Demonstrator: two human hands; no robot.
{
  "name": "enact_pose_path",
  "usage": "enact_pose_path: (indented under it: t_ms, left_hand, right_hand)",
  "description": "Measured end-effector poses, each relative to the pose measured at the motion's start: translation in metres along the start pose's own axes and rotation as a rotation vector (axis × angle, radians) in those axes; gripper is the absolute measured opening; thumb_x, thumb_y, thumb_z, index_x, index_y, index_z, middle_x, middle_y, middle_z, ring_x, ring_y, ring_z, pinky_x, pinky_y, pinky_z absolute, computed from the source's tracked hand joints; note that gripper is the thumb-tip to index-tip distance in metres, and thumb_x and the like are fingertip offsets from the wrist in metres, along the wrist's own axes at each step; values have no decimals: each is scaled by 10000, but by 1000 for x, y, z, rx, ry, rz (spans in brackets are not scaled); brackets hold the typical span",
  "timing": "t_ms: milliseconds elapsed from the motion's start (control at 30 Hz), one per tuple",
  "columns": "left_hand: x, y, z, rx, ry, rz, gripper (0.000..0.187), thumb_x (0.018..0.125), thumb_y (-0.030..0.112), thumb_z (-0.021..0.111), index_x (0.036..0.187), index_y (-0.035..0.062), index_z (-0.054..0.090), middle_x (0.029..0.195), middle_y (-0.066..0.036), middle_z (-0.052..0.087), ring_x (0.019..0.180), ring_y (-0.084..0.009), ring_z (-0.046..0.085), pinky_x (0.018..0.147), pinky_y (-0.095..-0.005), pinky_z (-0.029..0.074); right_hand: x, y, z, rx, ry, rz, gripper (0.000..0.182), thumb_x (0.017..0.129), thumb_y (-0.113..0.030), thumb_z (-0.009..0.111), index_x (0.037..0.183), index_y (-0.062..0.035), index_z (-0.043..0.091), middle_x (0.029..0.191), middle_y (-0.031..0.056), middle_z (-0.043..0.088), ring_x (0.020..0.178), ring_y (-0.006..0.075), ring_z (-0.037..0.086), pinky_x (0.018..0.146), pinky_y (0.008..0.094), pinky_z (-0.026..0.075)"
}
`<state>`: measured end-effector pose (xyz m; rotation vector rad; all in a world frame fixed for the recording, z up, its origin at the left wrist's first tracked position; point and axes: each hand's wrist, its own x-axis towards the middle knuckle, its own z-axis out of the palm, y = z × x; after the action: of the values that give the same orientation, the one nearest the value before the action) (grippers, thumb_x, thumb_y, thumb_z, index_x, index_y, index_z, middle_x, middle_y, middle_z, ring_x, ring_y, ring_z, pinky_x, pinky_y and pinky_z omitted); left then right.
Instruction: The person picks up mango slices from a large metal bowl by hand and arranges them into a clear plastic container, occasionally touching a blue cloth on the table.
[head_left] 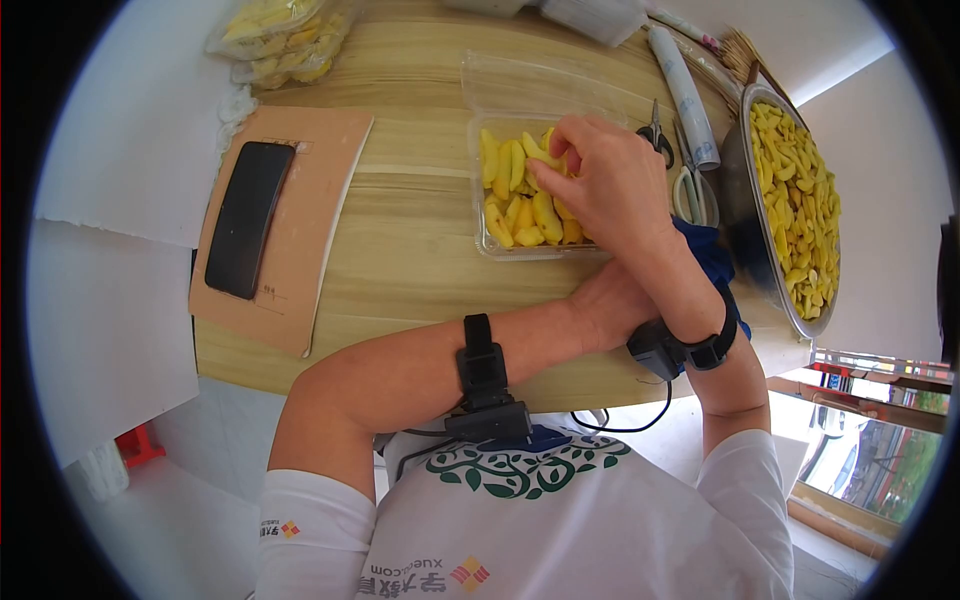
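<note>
My right hand (612, 180) is over a clear plastic box (490, 247) of yellow fruit slices (524, 215). Its fingers are bent, with a gap between thumb and index finger, and the tips are at the slices. The hand covers the box's right part. The transparent lid (520, 82) stands folded back behind it. My left hand (607, 300) passes under my right wrist, close to a dark blue cloth (705, 250); its fingers are hidden there.
To the right stands a big metal bowl (738, 180) heaped with yellow slices. Scissors (654, 135), a white-handled tool (690, 190) and a patterned roll (683, 95) lie beside it. On the left, a phone (248, 220) rests on a brown folder (325, 190). Bagged slices (285, 40) are behind.
</note>
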<state>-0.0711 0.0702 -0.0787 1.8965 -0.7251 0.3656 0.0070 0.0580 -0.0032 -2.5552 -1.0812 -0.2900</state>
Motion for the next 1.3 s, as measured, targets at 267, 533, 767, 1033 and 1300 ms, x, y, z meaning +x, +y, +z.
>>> enact_pose_path:
  t_ms: [267,533,767,1033,1300]
  left_hand:
    - [-4,-2,2,36,-5,23,380,879,135,575,1254,73,560,1274,-140,544,1273,-325,482,1092,-416,380]
    - [3,-3,4,31,24,34,400,860,202,613,1240,77,593,1247,-143,585,1244,-335,518,1060,-446,395]
    - [2,-5,6,35,37,55,355,855,182,612,1190,66,608,1211,-154,587,1210,-341,530,1034,-451,403]
    - [1,-3,4,78,10,45,355,841,193,621,1175,71,618,1197,-152,597,1200,-352,535,1029,-458,405]
    - [1,-4,4,103,25,55,371,842,187,622,1196,76,614,1212,-150,596,1214,-346,532,1037,-456,405]
  right_hand:
    - [0,-8,-6,88,-147,47,269,795,-296,769,831,-61,643,796,91,659,737,326,661,634,439,502]
    - [-4,-3,-12,135,-79,29,259,803,-264,750,968,-72,695,814,81,662,755,309,665,646,428,512]
    - [-7,3,-10,88,-96,-11,280,806,-258,741,1023,-82,712,915,101,672,826,329,670,700,432,530]
    - [-4,0,-10,75,-135,4,289,806,-256,747,1030,-76,715,939,104,671,837,339,668,711,439,529]
    - [-3,1,-7,146,-103,-9,276,804,-232,753,1028,-78,704,841,81,677,817,308,672,681,426,523]
